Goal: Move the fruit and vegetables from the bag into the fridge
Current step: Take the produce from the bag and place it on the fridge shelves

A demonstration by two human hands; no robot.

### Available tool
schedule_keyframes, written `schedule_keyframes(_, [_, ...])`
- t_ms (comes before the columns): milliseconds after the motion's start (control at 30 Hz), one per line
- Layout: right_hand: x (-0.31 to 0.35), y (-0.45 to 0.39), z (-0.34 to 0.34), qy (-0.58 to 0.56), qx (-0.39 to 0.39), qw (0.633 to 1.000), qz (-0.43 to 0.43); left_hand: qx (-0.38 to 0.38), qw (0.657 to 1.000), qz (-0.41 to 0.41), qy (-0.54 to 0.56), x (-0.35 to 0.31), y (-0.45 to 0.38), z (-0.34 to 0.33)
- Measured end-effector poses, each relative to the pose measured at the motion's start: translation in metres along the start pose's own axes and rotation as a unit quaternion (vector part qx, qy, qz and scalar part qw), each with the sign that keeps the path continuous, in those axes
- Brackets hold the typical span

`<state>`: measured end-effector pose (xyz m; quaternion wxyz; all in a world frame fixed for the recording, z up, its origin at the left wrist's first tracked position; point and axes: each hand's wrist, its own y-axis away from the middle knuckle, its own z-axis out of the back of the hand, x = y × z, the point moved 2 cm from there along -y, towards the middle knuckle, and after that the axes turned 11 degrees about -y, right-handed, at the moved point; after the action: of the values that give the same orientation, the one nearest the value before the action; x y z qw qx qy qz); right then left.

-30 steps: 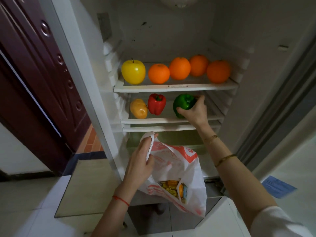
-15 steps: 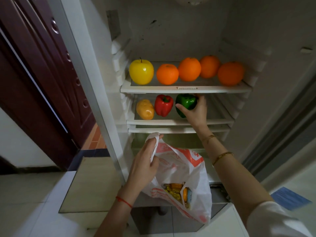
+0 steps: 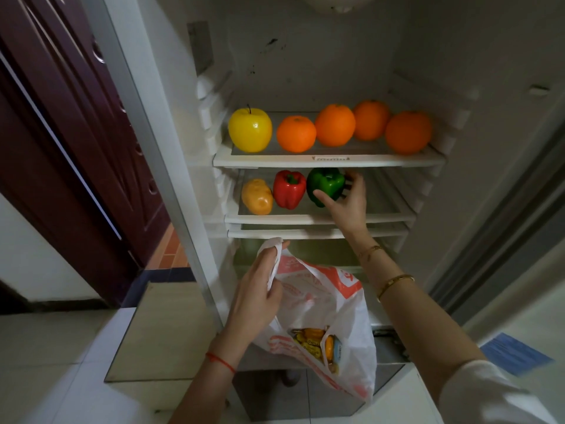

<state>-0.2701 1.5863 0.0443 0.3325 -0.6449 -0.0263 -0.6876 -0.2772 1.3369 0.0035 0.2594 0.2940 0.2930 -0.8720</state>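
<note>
A green pepper [image 3: 325,183] stands on the fridge's middle shelf [image 3: 305,220], right of a red pepper [image 3: 289,189] and a potato [image 3: 256,197]. My right hand [image 3: 348,206] is beside the green pepper with its fingers spread; the thumb still touches the front, the fingers are behind it. My left hand [image 3: 255,298] grips a handle of the white and orange plastic bag [image 3: 345,304], which hangs in front of the fridge. Yellow and orange items [image 3: 315,341] show through the bag's mouth. On the top shelf [image 3: 328,162] sit a yellow apple [image 3: 250,130] and several oranges [image 3: 334,125].
The right half of the middle shelf is bare. A crisper drawer [image 3: 321,252] lies below the shelves, partly hidden by the bag. A dark red door [image 3: 76,133] stands at the left. A blue sheet [image 3: 516,353] lies on the floor at right.
My right hand has loosened from the green pepper; its fingers have spread apart and the pepper rests on the shelf. My left hand keeps holding the bag.
</note>
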Motion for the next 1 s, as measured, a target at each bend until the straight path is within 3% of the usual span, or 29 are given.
schedule_keyframes(367, [-0.006,0.01,0.015,0.012,0.005,0.999,-0.034,-0.011,1.0,-0.016,0.005,-0.005,0.0,0.002])
schedule_keyframes(567, [0.003,0.048,0.031,0.015,-0.019,0.999,0.044,-0.011,1.0,-0.022,-0.003,-0.006,0.003,0.001])
schedule_keyframes(700, [0.002,0.095,0.04,0.015,0.159,0.985,0.065,-0.003,1.0,-0.028,-0.005,-0.013,0.012,0.001])
schedule_keyframes(800, [-0.028,0.132,0.04,0.101,0.324,0.941,0.013,0.012,0.999,-0.031,-0.008,-0.016,0.022,-0.003])
schedule_keyframes(1000, [-0.097,0.192,0.024,0.244,0.476,0.844,-0.044,0.026,0.999,-0.021,-0.026,-0.03,0.046,-0.01])
